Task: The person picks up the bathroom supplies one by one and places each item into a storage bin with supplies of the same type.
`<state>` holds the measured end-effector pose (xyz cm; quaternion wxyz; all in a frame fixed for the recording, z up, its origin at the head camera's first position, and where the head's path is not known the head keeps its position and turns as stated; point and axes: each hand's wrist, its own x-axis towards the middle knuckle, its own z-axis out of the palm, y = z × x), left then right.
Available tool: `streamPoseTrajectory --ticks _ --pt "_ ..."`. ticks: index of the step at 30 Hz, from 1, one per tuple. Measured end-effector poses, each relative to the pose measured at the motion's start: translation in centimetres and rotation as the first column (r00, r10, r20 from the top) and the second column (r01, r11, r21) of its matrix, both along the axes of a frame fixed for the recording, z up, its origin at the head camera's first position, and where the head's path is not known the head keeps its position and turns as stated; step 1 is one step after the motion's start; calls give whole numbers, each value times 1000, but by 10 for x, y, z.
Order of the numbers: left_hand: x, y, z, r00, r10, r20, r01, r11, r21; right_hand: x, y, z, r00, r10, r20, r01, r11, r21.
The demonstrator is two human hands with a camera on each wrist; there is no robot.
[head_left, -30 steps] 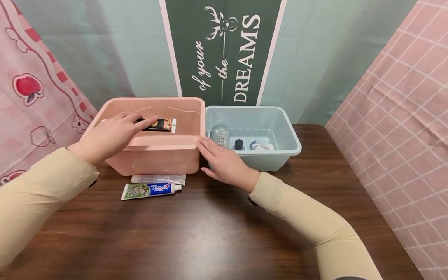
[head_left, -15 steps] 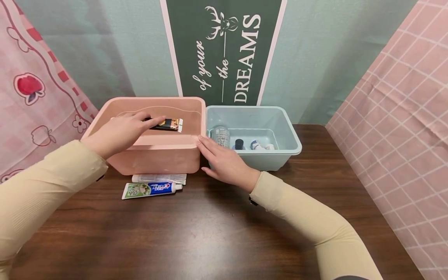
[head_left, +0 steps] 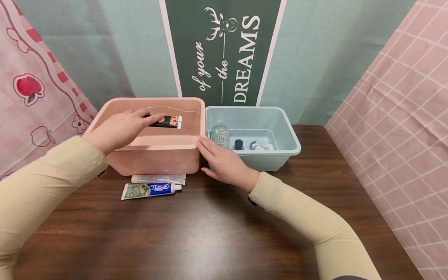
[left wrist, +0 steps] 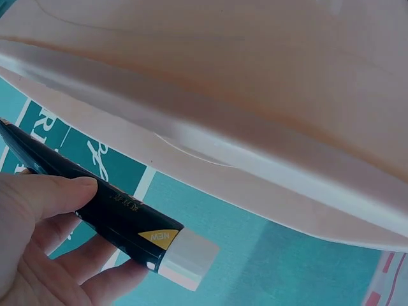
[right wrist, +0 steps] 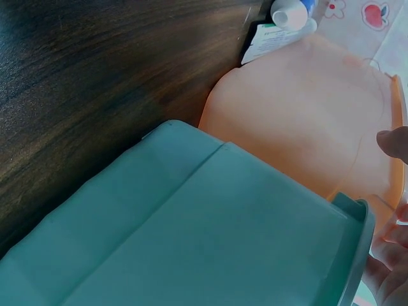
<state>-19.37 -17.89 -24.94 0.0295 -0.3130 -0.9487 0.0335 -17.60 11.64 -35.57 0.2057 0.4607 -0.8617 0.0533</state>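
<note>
Over the pink bin [head_left: 154,161], my left hand [head_left: 117,128] pinches a black toothpaste tube [head_left: 169,121] between thumb and fingers. In the left wrist view that black tube shows a white cap [left wrist: 190,258] and a yellow NEW corner, close by the bin's rim. My right hand [head_left: 227,165] rests with extended fingers on the pink bin's near right corner, beside the blue bin [head_left: 269,158]. In the right wrist view its thumb [right wrist: 395,143] is apart from the fingers, which lie at the rims.
A green-and-blue toothpaste tube [head_left: 150,190] and a whitish tube [head_left: 154,178] lie before the pink bin on the wooden table [head_left: 196,241]. The blue bin holds a clear bottle [head_left: 220,137], a black-capped item [head_left: 238,144] and small white items [head_left: 257,145]. Curtains surround the table.
My left hand has shifted right with the black toothpaste tube, then slightly up in the head view. My right hand has stayed at the bin corner.
</note>
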Motion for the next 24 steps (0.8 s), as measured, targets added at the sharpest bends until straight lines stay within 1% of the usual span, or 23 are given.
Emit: streamPoseTrajectory --ticks 7,13,17,24 --pt "-4 -1 1 1000 3 22 -4 1000 14 0 -1 0 1000 9 7 -9 1000 -2" --pt "-12 -5 2 999 -36 9 36 999 25 1 -1 0 1000 10 7 -10 1000 0" --pt "-15 -4 3 999 -48 13 47 998 36 1 -1 1 1000 4 8 -4 1000 0" --pt "-18 -3 5 998 -37 40 36 999 29 1 -1 1 1000 0 10 0 1000 4"
